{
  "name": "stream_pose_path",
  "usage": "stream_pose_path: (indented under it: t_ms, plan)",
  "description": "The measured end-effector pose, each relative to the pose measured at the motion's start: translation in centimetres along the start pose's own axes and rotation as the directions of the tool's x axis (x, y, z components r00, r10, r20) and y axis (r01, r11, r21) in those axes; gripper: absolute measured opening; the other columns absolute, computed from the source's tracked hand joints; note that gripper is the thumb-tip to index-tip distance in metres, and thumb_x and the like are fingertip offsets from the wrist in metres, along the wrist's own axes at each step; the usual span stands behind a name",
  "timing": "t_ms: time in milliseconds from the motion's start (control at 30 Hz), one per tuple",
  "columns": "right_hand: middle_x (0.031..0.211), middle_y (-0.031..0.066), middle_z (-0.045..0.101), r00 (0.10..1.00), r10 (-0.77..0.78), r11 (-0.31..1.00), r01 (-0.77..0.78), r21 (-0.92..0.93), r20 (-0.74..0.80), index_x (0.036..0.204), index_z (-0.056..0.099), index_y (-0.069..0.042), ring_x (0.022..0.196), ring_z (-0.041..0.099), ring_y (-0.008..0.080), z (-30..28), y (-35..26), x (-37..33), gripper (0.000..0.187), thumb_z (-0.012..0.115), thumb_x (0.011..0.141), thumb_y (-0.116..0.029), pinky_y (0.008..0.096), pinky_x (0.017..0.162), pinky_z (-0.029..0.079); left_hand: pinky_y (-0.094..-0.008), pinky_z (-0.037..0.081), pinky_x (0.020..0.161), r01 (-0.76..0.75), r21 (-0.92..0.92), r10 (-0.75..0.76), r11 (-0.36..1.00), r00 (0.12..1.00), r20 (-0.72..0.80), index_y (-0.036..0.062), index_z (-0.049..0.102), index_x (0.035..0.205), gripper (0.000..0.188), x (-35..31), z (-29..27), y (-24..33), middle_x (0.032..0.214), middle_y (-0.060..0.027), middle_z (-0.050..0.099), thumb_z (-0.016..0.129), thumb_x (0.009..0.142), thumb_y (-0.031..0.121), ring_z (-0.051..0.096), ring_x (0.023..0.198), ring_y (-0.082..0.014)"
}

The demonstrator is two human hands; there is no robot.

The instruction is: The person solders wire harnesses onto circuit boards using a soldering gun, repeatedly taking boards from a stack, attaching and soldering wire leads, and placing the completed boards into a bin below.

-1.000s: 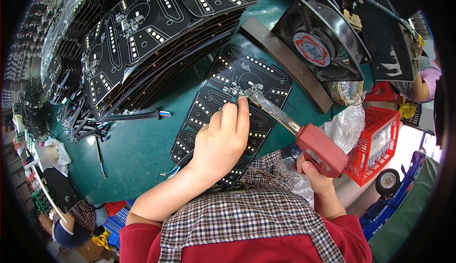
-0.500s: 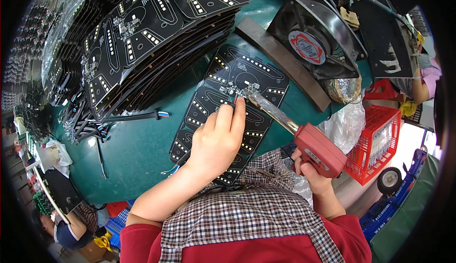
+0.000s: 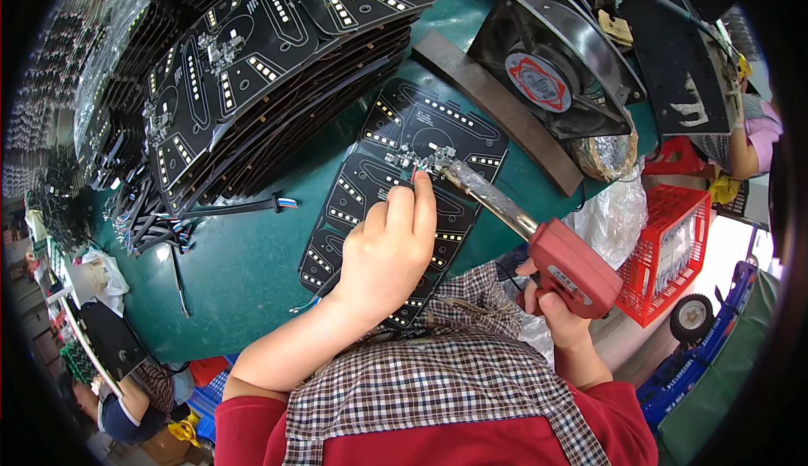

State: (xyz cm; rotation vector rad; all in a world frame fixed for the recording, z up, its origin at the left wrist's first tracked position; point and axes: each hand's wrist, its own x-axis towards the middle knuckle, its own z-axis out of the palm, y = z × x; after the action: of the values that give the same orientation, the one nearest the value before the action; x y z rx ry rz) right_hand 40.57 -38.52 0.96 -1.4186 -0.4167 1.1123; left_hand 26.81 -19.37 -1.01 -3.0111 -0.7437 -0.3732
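Note:
A black LED circuit board (image 3: 396, 133) lies on the green table, its small white LEDs in rows and a cluster of components at the middle. My left hand (image 3: 383, 251) is over it, fingers closed on a thin cable (image 3: 306, 304); the coloured wire ends at my fingertips touch or nearly touch the component cluster, too small to be sure. The cable's other end sticks out below my wrist. My right hand (image 3: 560, 314) is closed round the handle of a red soldering gun (image 3: 576, 268), whose metal tip points at the components beside my left fingertips.
Tall stacks of similar boards (image 3: 278, 62) stand at the far left. Loose cables (image 3: 156, 222) lie in a pile before them. A dark metal bar (image 3: 497, 112) and a black fan (image 3: 555, 62) stand at the right. A red crate (image 3: 665, 255) is beyond the table edge; other people sit at both sides.
The soldering gun has shifted slightly right, its tip drawing a little away from my left fingertips. My left hand stays almost in place at the components.

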Motion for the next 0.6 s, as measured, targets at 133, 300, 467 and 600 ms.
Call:
stream_pose_path:
  t_ms: [133,300,467,600]
  plan:
    - [0.098,0.0115,0.058,0.998,-0.059,0.997,0.059,-0.049,0.003,0.129,0.038,0.004,0.063,0.051,0.0099,0.4,0.5,0.2,0.067,0.070,0.080,-0.028,0.0230,0.056,0.042,-0.0194,0.045,0.044,0.003,-0.092,-0.006,0.996,0.999,-0.035,-0.0012,0.058,0.109,0.042,-0.2,0.2,-0.2,0.074,-0.0024,0.044,0.057,0.067,0.006,0.051,0.057,-0.0097]
    - [0.084,0.0108,0.057,0.995,-0.098,0.983,0.099,-0.157,0.012,0.122,0.042,0.006,0.053,0.050,0.0118,0.2,0.6,0.5,0.059,0.067,0.082,-0.029,0.0247,0.052,0.041,-0.0217,0.048,0.045,0.042,-0.251,-0.053,0.967,0.998,-0.038,-0.0017,0.057,0.110,0.044,-0.4,0.8,-0.6,0.078,-0.0043,0.045,0.057,0.066,0.003,0.052,0.057,-0.0113]
    - [0.113,0.0124,0.059,0.992,-0.120,0.855,0.122,-0.504,0.038,0.133,0.038,0.005,0.077,0.056,0.0093,-1.4,2.1,-0.6,0.070,0.073,0.076,-0.019,0.0246,0.068,0.047,-0.0207,0.047,0.043,0.037,-0.122,-0.038,0.992,0.999,-0.006,-0.0027,0.057,0.109,0.043,0.0,0.0,0.1,0.078,-0.0055,0.046,0.057,0.067,0.003,0.052,0.055,-0.0116]
    - [0.107,0.0120,0.062,0.999,-0.050,0.987,0.048,-0.151,-0.011,0.133,0.037,0.005,0.070,0.055,0.0073,0.3,0.6,0.0,0.075,0.075,0.075,-0.022,0.0214,0.062,0.046,-0.0205,0.047,0.043,0.030,-0.091,-0.030,0.995,1.000,0.008,-0.0034,0.057,0.109,0.042,0.1,0.1,0.3,0.079,-0.0063,0.047,0.057,0.067,0.004,0.051,0.054,-0.0115]
